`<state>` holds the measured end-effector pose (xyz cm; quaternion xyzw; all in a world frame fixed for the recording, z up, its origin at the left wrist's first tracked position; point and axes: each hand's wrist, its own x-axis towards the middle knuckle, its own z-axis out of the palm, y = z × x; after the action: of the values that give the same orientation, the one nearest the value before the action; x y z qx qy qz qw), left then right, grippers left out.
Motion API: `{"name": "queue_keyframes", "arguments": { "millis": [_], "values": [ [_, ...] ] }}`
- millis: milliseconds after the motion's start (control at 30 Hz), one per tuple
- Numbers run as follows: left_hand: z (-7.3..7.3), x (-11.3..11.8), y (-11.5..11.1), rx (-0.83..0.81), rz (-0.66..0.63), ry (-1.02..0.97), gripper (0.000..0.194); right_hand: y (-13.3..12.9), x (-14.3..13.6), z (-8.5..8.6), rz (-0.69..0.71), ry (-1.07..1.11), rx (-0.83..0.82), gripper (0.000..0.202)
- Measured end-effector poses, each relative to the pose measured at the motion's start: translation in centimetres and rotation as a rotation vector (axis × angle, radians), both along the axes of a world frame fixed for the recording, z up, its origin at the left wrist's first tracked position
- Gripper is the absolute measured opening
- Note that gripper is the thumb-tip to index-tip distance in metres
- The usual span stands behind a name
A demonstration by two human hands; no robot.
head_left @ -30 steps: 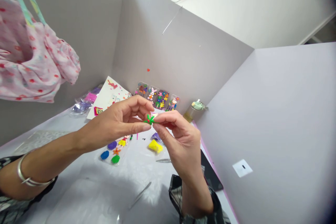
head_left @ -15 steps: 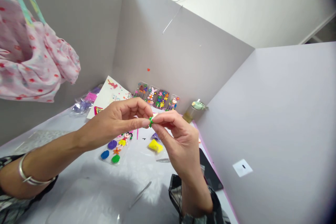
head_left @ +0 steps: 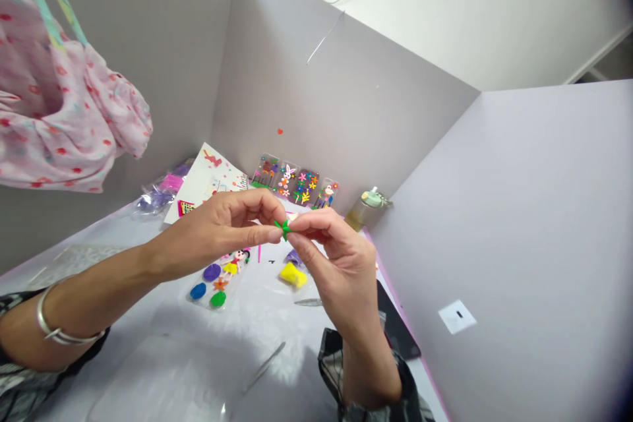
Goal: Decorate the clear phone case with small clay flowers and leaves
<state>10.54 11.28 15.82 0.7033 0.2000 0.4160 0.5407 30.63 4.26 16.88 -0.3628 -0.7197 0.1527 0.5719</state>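
Note:
A small green clay flower with pointed petals is held up over the table between my two hands. My right hand pinches its right side between thumb and fingertips. From the left, the thumb and forefinger of my left hand close on a petal; the fingertips partly cover the piece. Below lies a clear case with a clay girl figure, an orange flower and purple, blue and green discs. Right of it are a yellow clay lump and a purple clay lump, partly hidden.
A metal modelling tool lies near the front, and another by my right wrist. Decorated cases lean at the back wall beside a drawing pad. A bottle and black tablet are on the right.
The green flower shows more of its petals between the fingertips. My left thumb and forefinger have shifted slightly; the things on the table have stayed put.

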Motion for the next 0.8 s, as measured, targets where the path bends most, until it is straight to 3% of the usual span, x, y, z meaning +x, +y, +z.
{"name": "queue_keyframes", "arguments": {
  "millis": [800],
  "values": [
    [-0.22, -0.01, 0.01, -0.024, -0.024, -0.038, 0.016, -0.22, -0.22, 0.30, -0.165, -0.220, 0.140, 0.019]
  ]
}}
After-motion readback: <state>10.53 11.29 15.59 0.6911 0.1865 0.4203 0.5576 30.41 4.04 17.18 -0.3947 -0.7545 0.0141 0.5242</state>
